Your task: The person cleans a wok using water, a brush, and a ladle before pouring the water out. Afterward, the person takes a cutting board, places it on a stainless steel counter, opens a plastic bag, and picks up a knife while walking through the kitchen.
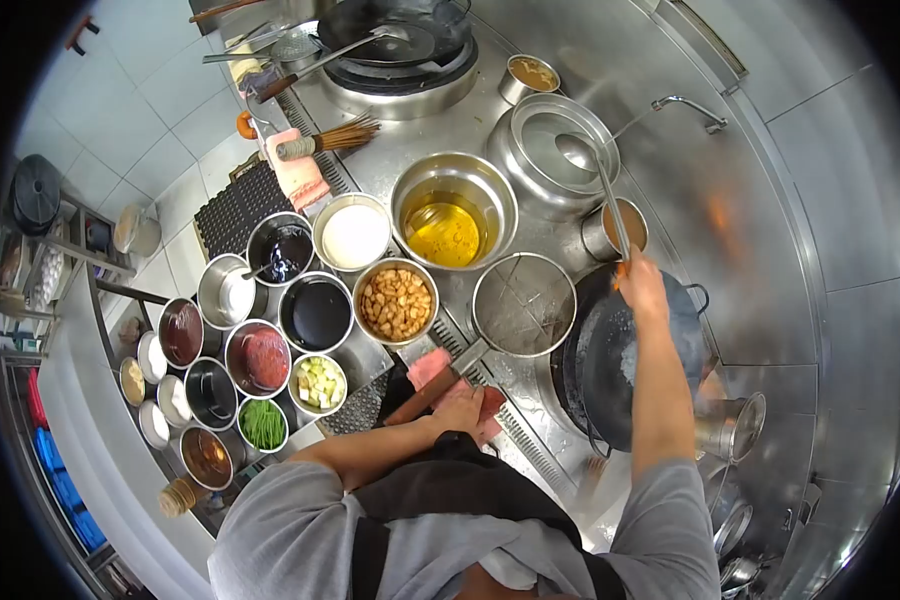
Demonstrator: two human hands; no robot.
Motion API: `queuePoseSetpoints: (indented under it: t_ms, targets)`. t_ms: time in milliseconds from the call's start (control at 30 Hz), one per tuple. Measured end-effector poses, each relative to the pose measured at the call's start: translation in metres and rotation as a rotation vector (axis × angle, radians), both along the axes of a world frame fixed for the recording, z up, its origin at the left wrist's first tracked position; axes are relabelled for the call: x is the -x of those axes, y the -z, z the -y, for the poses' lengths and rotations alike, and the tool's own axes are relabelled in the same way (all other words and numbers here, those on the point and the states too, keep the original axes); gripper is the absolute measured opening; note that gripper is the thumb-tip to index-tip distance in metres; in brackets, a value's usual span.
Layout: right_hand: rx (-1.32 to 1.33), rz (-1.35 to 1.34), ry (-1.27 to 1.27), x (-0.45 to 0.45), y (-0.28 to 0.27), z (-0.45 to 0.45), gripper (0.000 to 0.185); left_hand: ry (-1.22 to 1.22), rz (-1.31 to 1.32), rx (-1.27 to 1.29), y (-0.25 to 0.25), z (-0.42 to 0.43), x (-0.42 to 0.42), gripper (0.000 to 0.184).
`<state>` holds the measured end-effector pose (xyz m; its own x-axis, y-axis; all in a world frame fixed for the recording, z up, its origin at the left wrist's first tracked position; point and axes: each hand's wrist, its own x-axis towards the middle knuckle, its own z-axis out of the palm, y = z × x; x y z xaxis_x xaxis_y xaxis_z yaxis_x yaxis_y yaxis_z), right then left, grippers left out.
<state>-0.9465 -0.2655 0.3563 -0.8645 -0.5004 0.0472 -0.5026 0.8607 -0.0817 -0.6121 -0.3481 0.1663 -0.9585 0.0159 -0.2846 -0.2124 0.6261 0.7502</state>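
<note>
Beyond your apron (420,492), your right fingers (638,284) are clenching the ladle (611,200), probably for reach, your left fingers (459,409) resting unreadably at pink cloth (428,367).

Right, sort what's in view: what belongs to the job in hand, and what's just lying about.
In the job, probably: ladle in the right grip, pot at its bowl end, near wok, pink cloth at the left grip.
Seemingly just lying about: brush, spatula, far wok.

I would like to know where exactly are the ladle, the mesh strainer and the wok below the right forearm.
Ladle (575,151): head view, on its bowl.
Mesh strainer (524,306): head view, on the middle of its mesh.
Wok (606,368): head view, on its dark surface.
</note>
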Motion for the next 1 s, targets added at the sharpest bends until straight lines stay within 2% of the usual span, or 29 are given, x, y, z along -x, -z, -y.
queuePoseSetpoints:
  t_ms: [33,100,167,200,233,300,333,367,433,533,567,667,700,767,833,900,1000]
  targets:
    - [-0.027,0.022,0.015,0.014,0.006,0.018,0.028,0.002,0.0,-0.001,-0.006,0.008,0.005,0.074]
    - [-0.053,0.049,0.029,0.041,0.025,0.049,0.025,0.138,0.185,-0.133,-0.015,0.022,0.014,0.081]
    - [0.203,0.43,0.256,0.067,0.046,0.069,0.015,0.144,0.153,-0.15,-0.008,0.026,0.012,0.085]
    - [0.429,0.756,0.405,0.046,0.013,0.088,0.011,0.143,0.137,-0.15,-0.011,0.028,0.011,0.086]
    - [0.431,0.755,0.396,0.05,0.018,0.085,0.011,0.14,0.119,-0.15,-0.015,0.03,0.011,0.087]
    - [0.942,1.044,0.514,0.062,0.034,0.075,0.011,0.134,0.169,-0.144,-0.027,0.036,0.013,0.087]
    - [1.081,1.069,0.547,0.064,0.042,0.069,0.011,0.158,0.176,-0.149,-0.027,0.036,0.013,0.086]
    - [1.095,1.073,0.544,0.057,0.042,0.063,0.011,0.186,0.187,-0.153,-0.026,0.034,0.012,0.084]
    - [1.439,1.089,0.493,0.042,0.041,0.04,0.012,0.156,0.125,-0.084,-0.019,0.026,0.008,0.082]
    - [1.572,1.039,0.485,0.008,0.022,0.001,0.014,0.124,0.126,-0.042,-0.027,0.023,0.014,0.08]
    - [1.616,1.03,0.468,-0.003,0.017,-0.014,0.014,0.095,0.047,-0.036,-0.023,0.023,0.014,0.078]
    - [1.689,0.994,0.421,-0.044,-0.004,-0.068,0.023,0.03,-0.061,-0.011,-0.018,0.025,0.009,0.072]
    - [1.718,0.993,0.366,-0.06,-0.01,-0.088,0.026,0.025,-0.051,-0.01,-0.028,0.028,0.01,0.07]
    - [1.75,0.912,0.418,-0.089,-0.017,-0.13,0.028,0.053,-0.128,0.1,-0.056,0.028,0.001,0.065]
    - [1.675,0.876,0.333,-0.119,-0.023,-0.172,0.028,-0.081,-0.254,0.087,-0.033,0.026,-0.011,0.06]
    - [1.677,0.848,0.373,-0.149,-0.033,-0.211,0.029,-0.168,-0.155,-0.005,-0.05,0.019,-0.019,0.058]
    - [1.593,0.814,0.42,-0.184,-0.041,-0.262,0.028,-0.23,-0.24,0.025,-0.077,-0.001,-0.04,0.051]
